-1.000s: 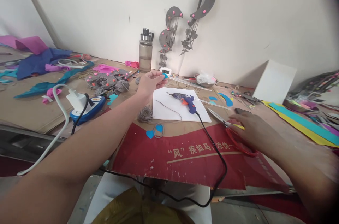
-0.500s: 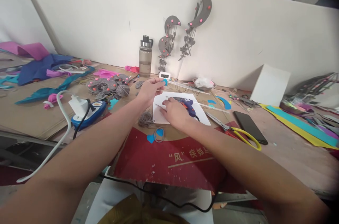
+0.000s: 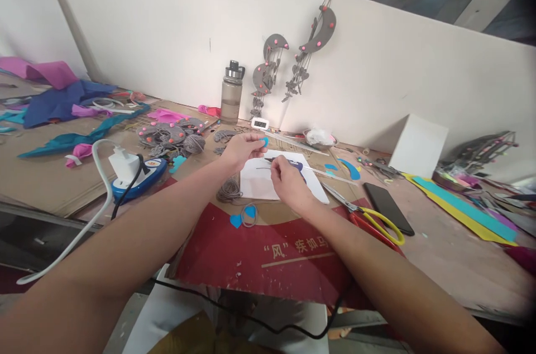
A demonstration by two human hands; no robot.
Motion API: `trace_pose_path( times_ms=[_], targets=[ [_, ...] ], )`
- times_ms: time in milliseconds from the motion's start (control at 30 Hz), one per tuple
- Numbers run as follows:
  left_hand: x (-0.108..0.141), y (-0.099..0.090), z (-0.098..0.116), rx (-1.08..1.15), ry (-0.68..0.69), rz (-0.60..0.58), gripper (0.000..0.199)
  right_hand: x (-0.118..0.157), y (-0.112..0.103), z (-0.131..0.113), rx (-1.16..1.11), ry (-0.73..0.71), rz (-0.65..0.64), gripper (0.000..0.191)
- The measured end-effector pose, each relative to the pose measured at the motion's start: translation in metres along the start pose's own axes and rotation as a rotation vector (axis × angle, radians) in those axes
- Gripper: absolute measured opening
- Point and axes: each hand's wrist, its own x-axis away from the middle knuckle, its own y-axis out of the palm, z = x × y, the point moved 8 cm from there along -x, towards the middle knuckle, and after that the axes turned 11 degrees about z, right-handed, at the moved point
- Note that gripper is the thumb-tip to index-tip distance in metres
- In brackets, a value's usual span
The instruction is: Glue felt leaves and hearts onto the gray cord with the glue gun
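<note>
Left hand [image 3: 243, 151] pinches a blue felt piece [image 3: 265, 142]; right hand [image 3: 288, 180], just beside it — fingertips closed on grey cord [image 3: 263, 168] — partly hides the glue gun [image 3: 297, 165].

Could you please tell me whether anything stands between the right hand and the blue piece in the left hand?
Nothing visible stands between the right hand and the blue piece in the left hand; the gap looks open, with the white board below.
</note>
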Motion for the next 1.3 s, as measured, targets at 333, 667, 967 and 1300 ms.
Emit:
trace_pose_path(
  times_ms=[333, 667, 967, 1300],
  targets=[
    [0.005, 0.006, -0.006, -0.168, 0.04, -0.07, 0.021, -0.003, -0.014, 0.009, -0.033, -0.112, 0.062, 0.01],
    [0.022, 0.023, -0.014, -0.254, 0.032, -0.166, 0.019, -0.009, -0.039, 0.025, -0.262, -0.024, 0.225, 0.009],
    [0.033, 0.032, -0.017, -0.235, 0.002, -0.223, 0.023, -0.01, -0.036, 0.04, -0.477, 0.134, 0.253, 0.011],
    [0.041, 0.043, -0.016, -0.256, -0.026, -0.309, 0.013, -0.006, -0.043, 0.033, -0.292, 0.028, 0.281, 0.008]
  ],
)
